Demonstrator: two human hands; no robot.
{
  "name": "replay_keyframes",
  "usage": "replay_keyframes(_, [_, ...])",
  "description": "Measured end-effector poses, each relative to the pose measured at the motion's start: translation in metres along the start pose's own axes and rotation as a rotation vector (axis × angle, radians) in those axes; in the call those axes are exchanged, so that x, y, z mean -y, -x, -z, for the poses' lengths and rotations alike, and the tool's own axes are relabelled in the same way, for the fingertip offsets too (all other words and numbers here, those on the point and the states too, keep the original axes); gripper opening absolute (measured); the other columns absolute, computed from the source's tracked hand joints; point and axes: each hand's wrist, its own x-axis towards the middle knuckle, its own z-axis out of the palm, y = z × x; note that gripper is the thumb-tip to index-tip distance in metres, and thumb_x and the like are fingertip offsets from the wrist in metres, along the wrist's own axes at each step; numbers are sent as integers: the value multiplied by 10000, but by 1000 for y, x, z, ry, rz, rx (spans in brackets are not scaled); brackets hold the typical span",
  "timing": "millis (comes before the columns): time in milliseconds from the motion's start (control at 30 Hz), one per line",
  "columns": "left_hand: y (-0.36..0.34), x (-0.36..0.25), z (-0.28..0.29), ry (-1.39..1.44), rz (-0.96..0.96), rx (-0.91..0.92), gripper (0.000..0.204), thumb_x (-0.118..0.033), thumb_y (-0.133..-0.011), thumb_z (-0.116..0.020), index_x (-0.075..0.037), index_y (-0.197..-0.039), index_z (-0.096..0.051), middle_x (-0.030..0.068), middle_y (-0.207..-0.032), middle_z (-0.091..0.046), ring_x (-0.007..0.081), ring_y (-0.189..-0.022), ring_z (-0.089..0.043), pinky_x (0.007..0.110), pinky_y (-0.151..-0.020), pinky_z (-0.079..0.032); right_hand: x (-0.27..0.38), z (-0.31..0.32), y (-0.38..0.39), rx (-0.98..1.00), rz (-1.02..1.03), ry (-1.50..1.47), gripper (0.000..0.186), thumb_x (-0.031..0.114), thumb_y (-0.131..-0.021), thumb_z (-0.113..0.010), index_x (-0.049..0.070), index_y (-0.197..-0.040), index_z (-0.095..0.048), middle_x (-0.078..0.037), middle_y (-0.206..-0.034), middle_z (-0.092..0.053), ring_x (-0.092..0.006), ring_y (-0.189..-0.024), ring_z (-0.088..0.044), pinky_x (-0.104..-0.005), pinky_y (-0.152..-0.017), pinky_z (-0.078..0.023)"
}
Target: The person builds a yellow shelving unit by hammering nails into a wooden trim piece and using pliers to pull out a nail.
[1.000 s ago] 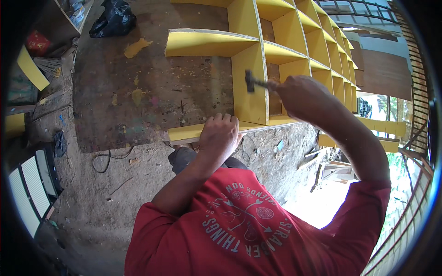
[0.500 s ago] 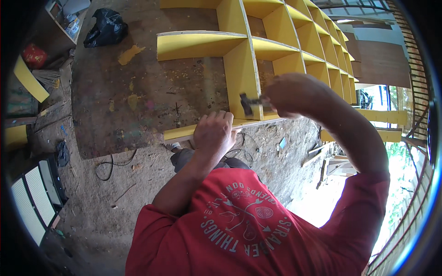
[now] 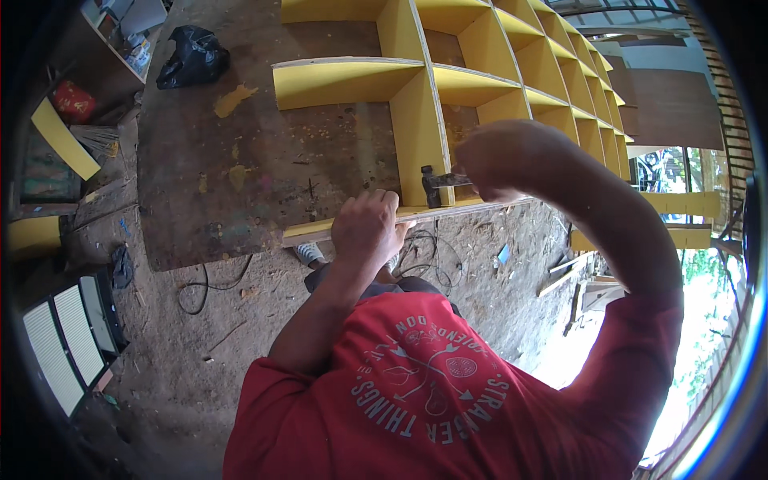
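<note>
My right hand (image 3: 494, 162) is closed round the handle of a hammer (image 3: 432, 186). The dark hammer head is at the near edge of a yellow wooden shelf frame (image 3: 416, 120), where an upright divider meets the near board. Whether the head touches the wood I cannot tell. My left hand (image 3: 366, 228) is closed over that near yellow board (image 3: 308, 233), just left of the hammer, fingers on its inner side and thumb toward the outer face. The frame's many square compartments run off to the far right.
The frame lies on a stained brown worktable (image 3: 200, 176). A black plastic bag (image 3: 194, 58) sits at its far left. Below, a black cable (image 3: 204, 292) lies on the dirt floor. Yellow boards (image 3: 680, 204) and loose wood are at the right.
The hammer head has come down a little toward the near board in my right hand. My left hand stays on the board; the whole view has shifted slightly.
</note>
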Motion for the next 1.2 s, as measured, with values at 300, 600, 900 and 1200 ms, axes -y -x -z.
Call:
replay_keyframes(300, [4, 9, 16, 52, -50, 60, 415, -365, -805, -906, -81, -1028, -700, 114, -970, -713, 340, -903, -708, 469, -792, -568, 4, -17, -76, -369, 149, -584, 557, 186, -936, -687, 135, -1486, -614, -208, -1049, -780, -392, -1043, -750, -494, -954, -589])
replay_keyframes(600, [27, 74, 111, 617, 188, -134, 232, -186, -896, -847, -23, -1031, -750, 146, -994, -762, 297, -933, -755, 396, -846, -575, 21, -89, -195, -549, -1, -627, 396, 76, -815, -688, 42, -1208, -730, -230, -1111, -757, -446, -1051, -718, -537, -939, -569])
replay_keyframes(900, [19, 59, 82, 225, 122, 150, 448, -402, -844, -876, -22, -1048, -756, 195, -979, -756, 342, -898, -754, 423, -793, -577, 55, -139, -140, -953, -3, -993, 281, 164, -876, -655, 64, -1124, -740, -204, -1049, -767, -422, -1013, -732, -533, -909, -571])
replay_keyframes(1200, [17, 50, 71, 180, 261, 207, 494, -446, -835, -857, 9, -1016, -791, 197, -906, -785, 328, -828, -772, 421, -764, -592, 84, -174, -70, -1064, -97, -1134, 251, 310, -939, -703, 93, -1059, -741, -151, -1007, -735, -378, -1005, -728, -503, -878, -586])
